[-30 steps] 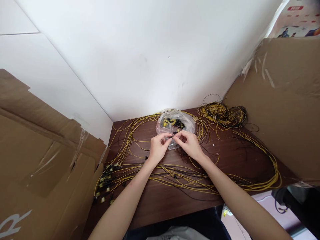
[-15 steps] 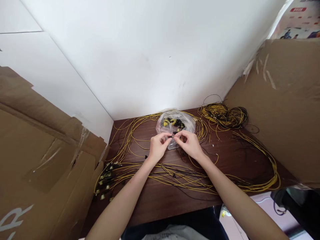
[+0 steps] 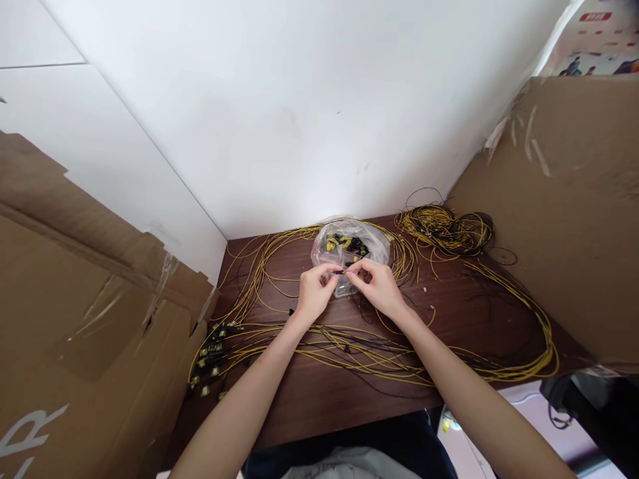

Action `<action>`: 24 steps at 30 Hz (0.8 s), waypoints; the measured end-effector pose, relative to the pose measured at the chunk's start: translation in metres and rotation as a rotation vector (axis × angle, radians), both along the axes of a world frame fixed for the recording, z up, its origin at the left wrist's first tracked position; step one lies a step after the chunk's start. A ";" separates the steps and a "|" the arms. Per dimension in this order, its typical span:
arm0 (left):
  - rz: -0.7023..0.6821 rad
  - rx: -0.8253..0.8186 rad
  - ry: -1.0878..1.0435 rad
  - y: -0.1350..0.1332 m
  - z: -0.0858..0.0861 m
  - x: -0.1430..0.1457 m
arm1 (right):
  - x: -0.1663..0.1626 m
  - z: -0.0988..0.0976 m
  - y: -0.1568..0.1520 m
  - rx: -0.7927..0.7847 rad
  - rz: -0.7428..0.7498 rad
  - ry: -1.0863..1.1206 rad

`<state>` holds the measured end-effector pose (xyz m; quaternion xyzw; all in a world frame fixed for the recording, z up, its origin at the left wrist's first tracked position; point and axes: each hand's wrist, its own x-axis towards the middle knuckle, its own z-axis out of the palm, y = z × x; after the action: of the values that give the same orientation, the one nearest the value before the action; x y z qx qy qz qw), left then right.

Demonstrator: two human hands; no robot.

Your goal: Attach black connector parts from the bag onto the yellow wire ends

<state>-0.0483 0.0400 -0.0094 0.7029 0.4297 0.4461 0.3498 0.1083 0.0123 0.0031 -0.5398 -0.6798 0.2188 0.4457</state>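
My left hand (image 3: 315, 293) and my right hand (image 3: 378, 286) meet fingertip to fingertip above the dark wooden table (image 3: 324, 392). Both pinch a small black connector (image 3: 341, 271) with a thin wire trailing from it. Just behind my fingers lies a clear plastic bag (image 3: 350, 247) of small yellow and black parts. Long yellow and black wires (image 3: 359, 352) loop across the table under my wrists and forearms.
A tangled coil of yellow wire (image 3: 444, 229) lies at the back right. A bunch of connector ends (image 3: 212, 362) sits at the left edge. Cardboard sheets stand on the left (image 3: 84, 319) and right (image 3: 564, 213). A white wall (image 3: 299, 120) closes the back.
Almost nothing has moved; my hands keep pinching the same small connector, with only slight finger shifts and a small camera drift.
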 end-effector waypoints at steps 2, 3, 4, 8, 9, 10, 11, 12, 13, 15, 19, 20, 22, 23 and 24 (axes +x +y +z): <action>-0.001 -0.001 -0.002 0.000 0.000 0.000 | 0.000 0.000 0.000 -0.001 -0.006 -0.001; -0.001 -0.002 -0.003 0.000 0.000 0.000 | 0.000 -0.001 0.000 -0.001 -0.008 0.000; -0.002 -0.003 -0.002 0.000 -0.001 0.000 | 0.000 -0.001 0.000 0.000 -0.008 0.000; -0.004 -0.001 0.010 0.001 -0.003 0.000 | 0.000 -0.001 0.000 0.013 -0.011 0.003; -0.006 0.001 0.013 0.001 -0.003 -0.001 | -0.001 0.000 0.000 0.017 -0.013 0.003; -0.007 0.002 0.015 0.001 -0.004 -0.001 | -0.001 0.000 -0.001 0.020 -0.012 0.003; -0.010 0.003 0.016 0.001 -0.004 -0.001 | -0.001 0.000 -0.001 0.021 -0.012 0.005; -0.012 0.004 0.016 0.001 -0.004 -0.001 | -0.001 0.001 -0.001 0.019 -0.013 0.009; -0.013 0.007 0.016 0.001 -0.003 -0.001 | -0.001 0.001 -0.001 0.014 -0.014 0.017; -0.014 0.019 0.010 0.001 -0.002 -0.001 | -0.001 0.000 0.000 -0.014 -0.018 0.041; -0.025 0.050 -0.012 0.000 -0.001 0.000 | 0.000 -0.001 0.001 -0.112 -0.021 0.108; -0.029 0.055 -0.019 0.000 0.000 0.000 | 0.000 -0.002 0.002 -0.131 -0.019 0.122; -0.033 0.062 -0.029 0.000 0.000 0.000 | 0.000 -0.003 0.002 -0.160 -0.011 0.147; -0.034 0.063 -0.031 -0.001 0.000 0.001 | 0.000 -0.003 0.003 -0.171 -0.007 0.157; -0.034 0.063 -0.031 -0.001 0.000 0.001 | 0.000 -0.004 0.003 -0.181 -0.002 0.167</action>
<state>-0.0477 0.0393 -0.0089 0.7137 0.3978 0.4645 0.3415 0.1081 0.0153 -0.0004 -0.5585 -0.6173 0.3228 0.4504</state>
